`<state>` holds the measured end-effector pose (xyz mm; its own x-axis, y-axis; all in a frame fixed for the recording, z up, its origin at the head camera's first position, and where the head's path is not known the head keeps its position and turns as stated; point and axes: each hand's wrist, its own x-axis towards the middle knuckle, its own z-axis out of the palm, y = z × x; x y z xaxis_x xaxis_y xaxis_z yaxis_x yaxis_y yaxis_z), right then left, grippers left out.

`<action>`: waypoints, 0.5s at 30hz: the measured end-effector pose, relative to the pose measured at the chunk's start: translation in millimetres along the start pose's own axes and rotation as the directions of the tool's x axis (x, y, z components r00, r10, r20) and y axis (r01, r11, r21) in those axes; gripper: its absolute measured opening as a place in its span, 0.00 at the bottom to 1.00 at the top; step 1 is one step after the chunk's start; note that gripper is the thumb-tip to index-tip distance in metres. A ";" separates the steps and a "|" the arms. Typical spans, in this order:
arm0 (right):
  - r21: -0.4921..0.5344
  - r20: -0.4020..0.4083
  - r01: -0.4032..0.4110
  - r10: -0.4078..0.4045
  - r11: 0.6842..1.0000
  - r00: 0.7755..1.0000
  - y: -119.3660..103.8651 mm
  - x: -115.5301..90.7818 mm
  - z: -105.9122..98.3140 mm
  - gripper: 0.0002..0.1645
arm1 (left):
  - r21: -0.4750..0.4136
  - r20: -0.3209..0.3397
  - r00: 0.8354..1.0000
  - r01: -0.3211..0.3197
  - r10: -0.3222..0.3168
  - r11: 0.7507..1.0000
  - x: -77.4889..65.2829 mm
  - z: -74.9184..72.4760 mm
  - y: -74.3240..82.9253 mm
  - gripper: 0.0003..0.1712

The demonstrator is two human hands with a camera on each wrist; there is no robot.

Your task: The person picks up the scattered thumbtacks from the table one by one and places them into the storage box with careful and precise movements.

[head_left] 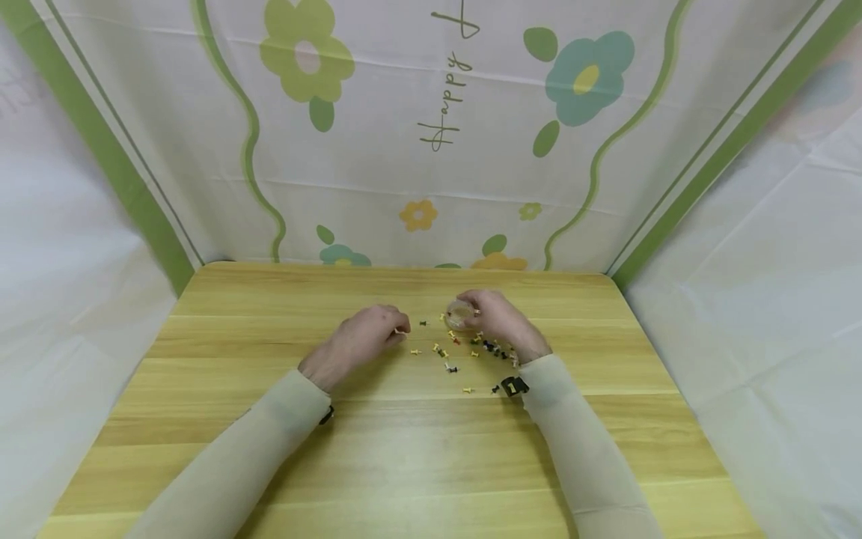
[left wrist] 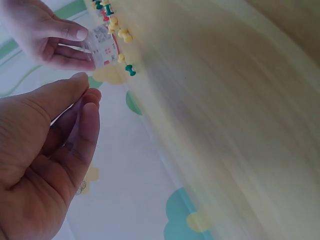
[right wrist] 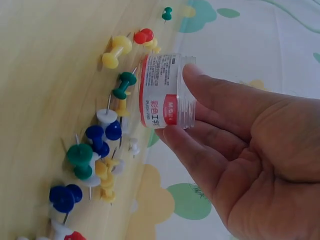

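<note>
My right hand (head_left: 497, 316) grips a small clear plastic jar (right wrist: 162, 92) near its top, thumb on one side and fingers on the other. The jar stands upright on the table, with a white and red label and a threaded neck. To its left, my left hand (head_left: 367, 329) pinches with thumb and fingertips close together. A small yellowish push pin (head_left: 401, 332) shows at those fingertips in the head view; in the left wrist view the fingers hide it. A green push pin (left wrist: 130, 70) lies between the left hand and the jar.
Loose push pins in yellow, green, blue, red and white lie around the jar, thickest by the right wrist, such as a blue pin (right wrist: 64, 198). One yellow pin (head_left: 468, 390) lies closer to me. A patterned cloth (head_left: 377, 165) hangs behind the wooden table (head_left: 417, 464).
</note>
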<state>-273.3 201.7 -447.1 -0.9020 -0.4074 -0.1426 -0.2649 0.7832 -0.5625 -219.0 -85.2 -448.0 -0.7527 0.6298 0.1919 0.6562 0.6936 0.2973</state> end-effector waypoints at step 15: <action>0.019 0.034 -0.019 0.018 1.000 0.999 9.2 0.6 -1.9 0.35 | -0.020 0.117 0.992 -0.045 0.047 0.999 6.9 17.3 13.6 0.08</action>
<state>-276.9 209.6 -450.8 -0.8945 -0.4088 -0.1808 -0.2412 0.7819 -0.5748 -214.3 -65.3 -458.8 -0.7096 0.6982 0.0946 0.6880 0.6576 0.3069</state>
